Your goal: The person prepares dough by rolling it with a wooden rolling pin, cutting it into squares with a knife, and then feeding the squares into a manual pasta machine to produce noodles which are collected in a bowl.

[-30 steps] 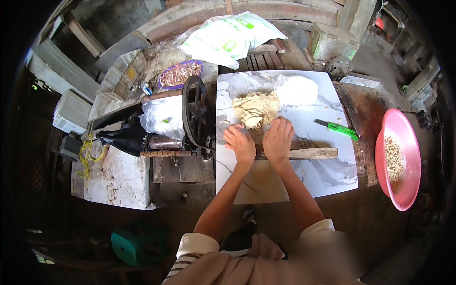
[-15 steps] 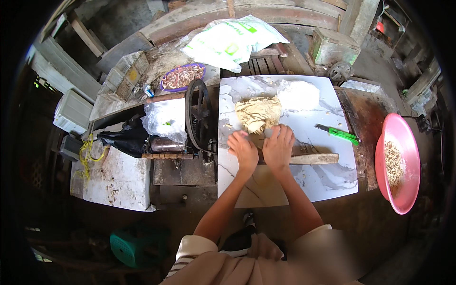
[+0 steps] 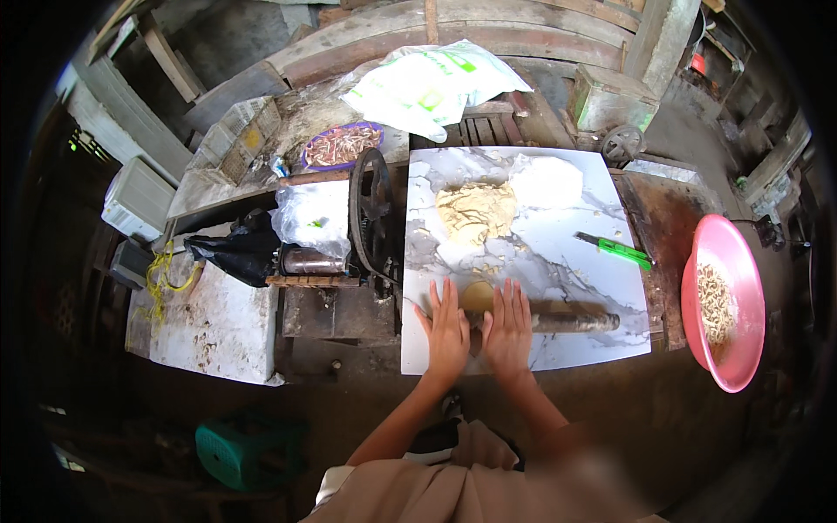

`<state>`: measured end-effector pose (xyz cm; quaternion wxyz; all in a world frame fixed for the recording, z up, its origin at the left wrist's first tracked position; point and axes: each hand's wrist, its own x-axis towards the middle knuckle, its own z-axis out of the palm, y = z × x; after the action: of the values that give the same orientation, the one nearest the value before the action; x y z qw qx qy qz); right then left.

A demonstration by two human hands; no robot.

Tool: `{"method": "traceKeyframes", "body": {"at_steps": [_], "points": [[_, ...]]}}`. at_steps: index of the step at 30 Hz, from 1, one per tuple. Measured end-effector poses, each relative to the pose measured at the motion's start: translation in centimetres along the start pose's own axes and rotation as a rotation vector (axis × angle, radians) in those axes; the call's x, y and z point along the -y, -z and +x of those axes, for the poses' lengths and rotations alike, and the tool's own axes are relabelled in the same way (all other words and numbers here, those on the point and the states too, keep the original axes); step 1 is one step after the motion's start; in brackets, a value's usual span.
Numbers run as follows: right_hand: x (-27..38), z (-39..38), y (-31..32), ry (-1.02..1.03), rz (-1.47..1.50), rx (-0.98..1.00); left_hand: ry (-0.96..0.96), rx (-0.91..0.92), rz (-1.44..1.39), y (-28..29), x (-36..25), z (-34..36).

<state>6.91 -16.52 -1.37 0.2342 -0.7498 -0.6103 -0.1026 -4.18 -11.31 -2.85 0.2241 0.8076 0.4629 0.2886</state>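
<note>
Brown rolling pin [image 3: 577, 322] lies beneath both flat, outstretched hands [image 3: 507, 338]

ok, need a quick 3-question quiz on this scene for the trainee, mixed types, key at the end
1. Open: What do the left hand and right hand lie on?
2. True or false: The green cutter lies to the left of the dough mound.
3. Multiple choice: What colour is the basin to the right of the marble-patterned board?
A) purple
B) pink
C) green

Key:
1. A long roller, with the fingers stretched out.
2. False; it lies to the right.
3. B
</note>
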Motion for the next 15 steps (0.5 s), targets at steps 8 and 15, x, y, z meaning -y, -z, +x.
{"method": "traceKeyframes", "body": {"at_steps": [8,15], "points": [[-2.0,8.5,-3.3,0.009,-0.181,-0.170,-0.006,-0.229,0.121,-2.4,0.1,8.7],[-0.3,1.7,-1.8,0.037,0.001,-0.077,-0.148,-0.056,-0.100,-0.2,0.3,1.9]]}}
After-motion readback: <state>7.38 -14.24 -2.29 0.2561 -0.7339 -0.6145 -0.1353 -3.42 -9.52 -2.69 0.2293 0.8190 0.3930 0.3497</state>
